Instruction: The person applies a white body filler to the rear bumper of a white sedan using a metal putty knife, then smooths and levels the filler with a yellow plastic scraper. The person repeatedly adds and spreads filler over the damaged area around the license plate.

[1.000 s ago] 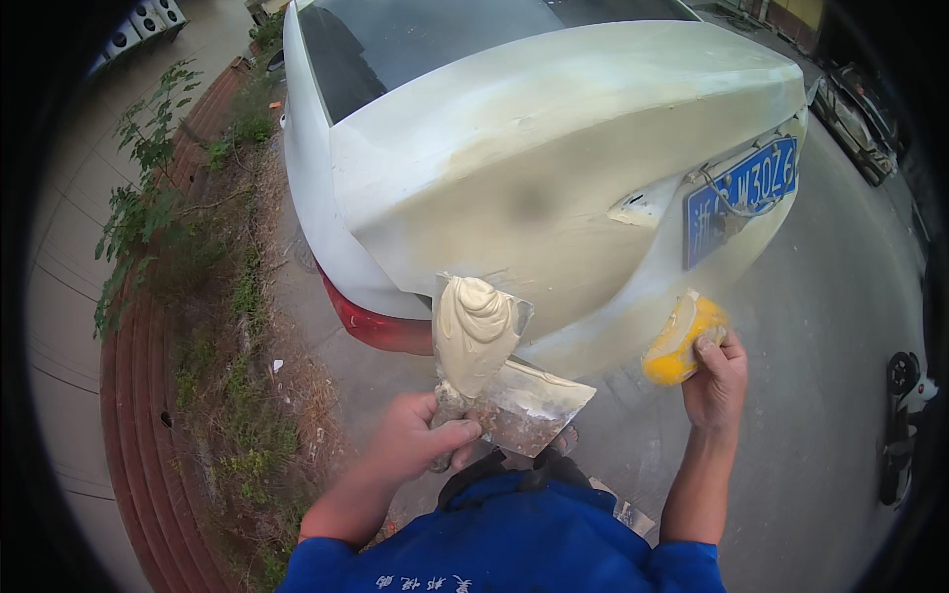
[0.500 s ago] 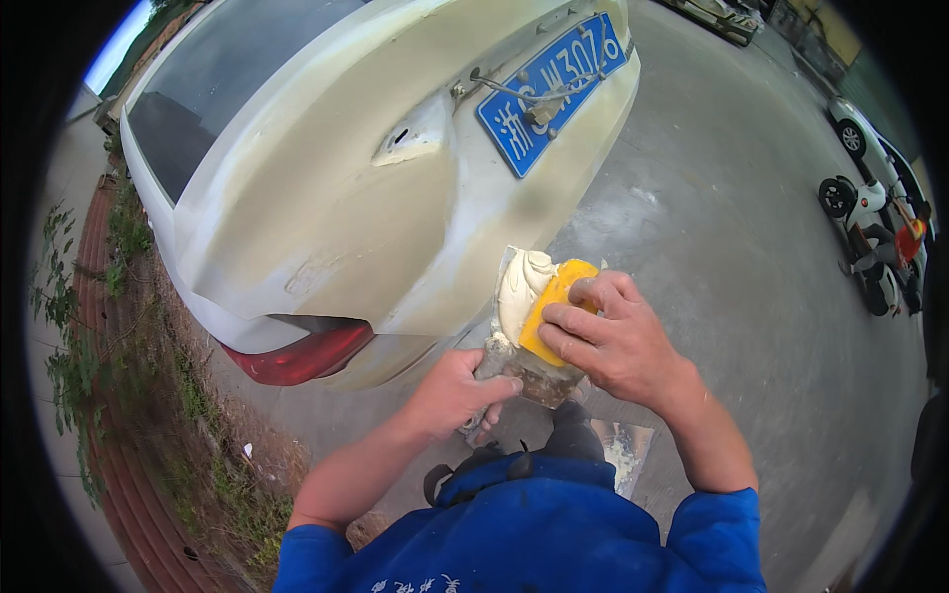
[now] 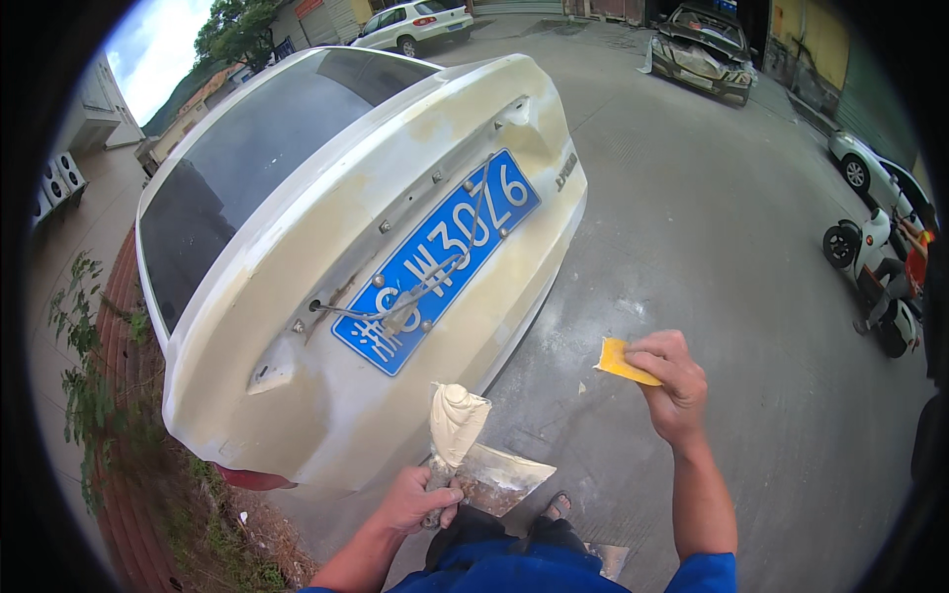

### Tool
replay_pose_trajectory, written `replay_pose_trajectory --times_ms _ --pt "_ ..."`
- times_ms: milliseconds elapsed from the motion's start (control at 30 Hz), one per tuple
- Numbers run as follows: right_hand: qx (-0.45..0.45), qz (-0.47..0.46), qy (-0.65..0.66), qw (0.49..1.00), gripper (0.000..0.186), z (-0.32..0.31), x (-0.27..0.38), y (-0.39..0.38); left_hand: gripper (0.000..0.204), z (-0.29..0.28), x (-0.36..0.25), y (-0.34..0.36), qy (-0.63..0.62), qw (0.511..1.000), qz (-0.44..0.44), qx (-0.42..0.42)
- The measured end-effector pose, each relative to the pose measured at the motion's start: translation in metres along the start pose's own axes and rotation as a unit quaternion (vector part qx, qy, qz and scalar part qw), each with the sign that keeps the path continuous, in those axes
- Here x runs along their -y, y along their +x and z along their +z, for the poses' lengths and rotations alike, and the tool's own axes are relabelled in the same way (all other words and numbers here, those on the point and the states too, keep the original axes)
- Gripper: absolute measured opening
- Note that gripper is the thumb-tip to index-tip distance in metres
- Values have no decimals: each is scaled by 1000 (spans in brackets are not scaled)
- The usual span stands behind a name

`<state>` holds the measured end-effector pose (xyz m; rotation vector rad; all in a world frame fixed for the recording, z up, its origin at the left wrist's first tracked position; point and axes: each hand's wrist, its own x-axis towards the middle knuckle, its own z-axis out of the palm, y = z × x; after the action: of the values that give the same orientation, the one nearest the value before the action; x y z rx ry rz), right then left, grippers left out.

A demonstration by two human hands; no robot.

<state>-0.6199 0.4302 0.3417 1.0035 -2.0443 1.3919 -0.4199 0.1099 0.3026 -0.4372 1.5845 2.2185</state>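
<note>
My left hand (image 3: 420,497) grips the handle of a wide metal putty board (image 3: 499,477) and a scraper loaded with a thick lump of cream-coloured body filler (image 3: 456,420). It is held low, just behind the car's rear bumper. My right hand (image 3: 672,383) is raised to the right, pinching a small yellow plastic spreader (image 3: 621,360) over the concrete. In front of me stands the rear of a white car (image 3: 326,287), its boot lid and bumper covered in sanded beige filler, with a blue number plate (image 3: 435,262) on it.
A brick kerb with weeds (image 3: 109,395) runs along the left of the car. Grey concrete spreads to the right, where a parked scooter (image 3: 875,282) and other cars (image 3: 707,44) stand. My feet (image 3: 554,509) show below the board.
My right hand has lifted the yellow spreader off the filler lump and moved it out to the right. My view has turned so the car's rear fills the frame.
</note>
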Motion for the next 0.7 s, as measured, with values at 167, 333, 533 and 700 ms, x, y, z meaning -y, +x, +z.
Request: replay_pose_trajectory --times_ms 167,333,533,700 --pt "-96 139 240 956 24 -13 -86 64 18 11 -17 29 -53 995 79 -15" --pt "-122 209 383 892 28 -6 -163 157 13 7 -55 70 -31 979 197 -41" --pt "-75 177 358 914 28 -1 -244 273 29 9 -102 105 -70 954 261 -134" --pt "-61 138 316 937 28 16 -322 367 36 28 -127 141 -46 926 309 -210"
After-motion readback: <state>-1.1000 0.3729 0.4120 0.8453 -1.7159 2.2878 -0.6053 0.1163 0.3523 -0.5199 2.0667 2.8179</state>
